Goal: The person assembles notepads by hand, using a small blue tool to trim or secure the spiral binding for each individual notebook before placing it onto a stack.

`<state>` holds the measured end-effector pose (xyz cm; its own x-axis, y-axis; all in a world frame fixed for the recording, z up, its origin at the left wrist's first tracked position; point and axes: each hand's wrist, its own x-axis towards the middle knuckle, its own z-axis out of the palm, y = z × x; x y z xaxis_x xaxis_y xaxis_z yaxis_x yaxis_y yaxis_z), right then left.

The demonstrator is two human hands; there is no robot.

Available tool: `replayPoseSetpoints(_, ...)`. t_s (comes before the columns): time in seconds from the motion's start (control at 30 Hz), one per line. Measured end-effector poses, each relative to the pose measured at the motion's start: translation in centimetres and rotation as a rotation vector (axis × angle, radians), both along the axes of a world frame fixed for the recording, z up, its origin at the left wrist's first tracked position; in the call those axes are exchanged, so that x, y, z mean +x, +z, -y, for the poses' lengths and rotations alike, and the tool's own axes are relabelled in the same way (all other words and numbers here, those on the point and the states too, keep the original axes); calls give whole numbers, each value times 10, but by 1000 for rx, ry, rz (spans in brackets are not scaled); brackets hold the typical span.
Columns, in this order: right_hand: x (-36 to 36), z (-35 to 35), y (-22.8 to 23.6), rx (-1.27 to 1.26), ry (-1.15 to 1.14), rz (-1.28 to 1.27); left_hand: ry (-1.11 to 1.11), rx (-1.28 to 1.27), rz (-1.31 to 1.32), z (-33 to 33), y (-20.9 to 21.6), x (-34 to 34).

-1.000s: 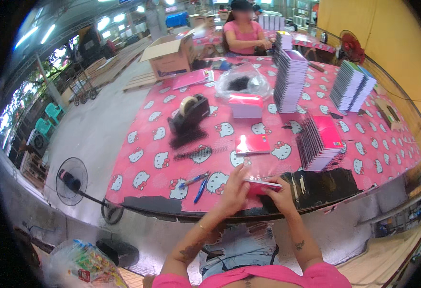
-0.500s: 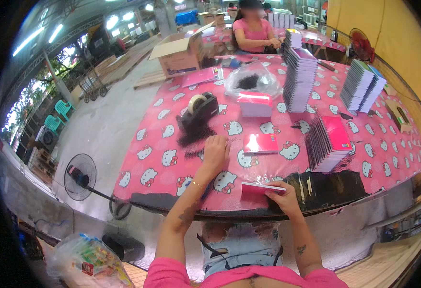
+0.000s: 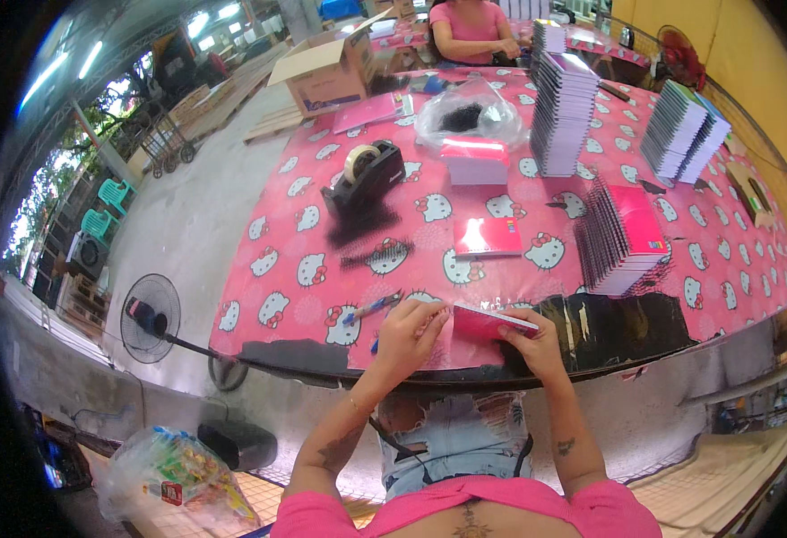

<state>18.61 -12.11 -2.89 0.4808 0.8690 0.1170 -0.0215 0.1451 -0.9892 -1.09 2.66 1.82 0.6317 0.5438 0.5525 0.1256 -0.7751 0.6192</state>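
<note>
My right hand (image 3: 534,342) grips a thin pink-covered notebook (image 3: 481,325) at its right end, just above the table's near edge. At the notebook's left end, the fingers of my left hand (image 3: 409,339) are pinched together; what they hold is too small to make out. Beyond them lies a flat pink notebook (image 3: 488,237). Several black spiral binding coils (image 3: 367,224) are heaped to the left, below a black tape dispenser (image 3: 367,177). A stack of spiral-bound pink notebooks (image 3: 631,238) stands to the right.
A pink stack (image 3: 474,163), a clear bag with black coils (image 3: 465,118) and tall notebook stacks (image 3: 562,117) stand farther back. Pens (image 3: 371,308) lie near my left hand. An open carton (image 3: 326,81) stands at the far left; a co-worker (image 3: 472,31) is across the table.
My left hand has moved from beside the black coils back toward me, to the left end of the held notebook. My right hand still holds it, slightly tilted.
</note>
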Motion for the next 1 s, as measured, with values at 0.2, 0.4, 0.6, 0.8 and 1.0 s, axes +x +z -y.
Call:
replayPoseSetpoints(0.2,3,1,-4,-5,4,46,32,-5,26,-7,-13,2)
replayPoseSetpoints(0.4,1,3,5,-3,29,42,-119,3,-133,-17,11,1)
replayPoseSetpoints(0.6,1,4,2,7,42,38,-213,81,-225,-15,13,5)
replayPoseSetpoints(0.8,1,5,3,10,41,61,-216,62,-305,-17,19,9)
replayPoseSetpoints(1.0,-1,6,0,8,52,49,-193,114,-303,-14,14,10)
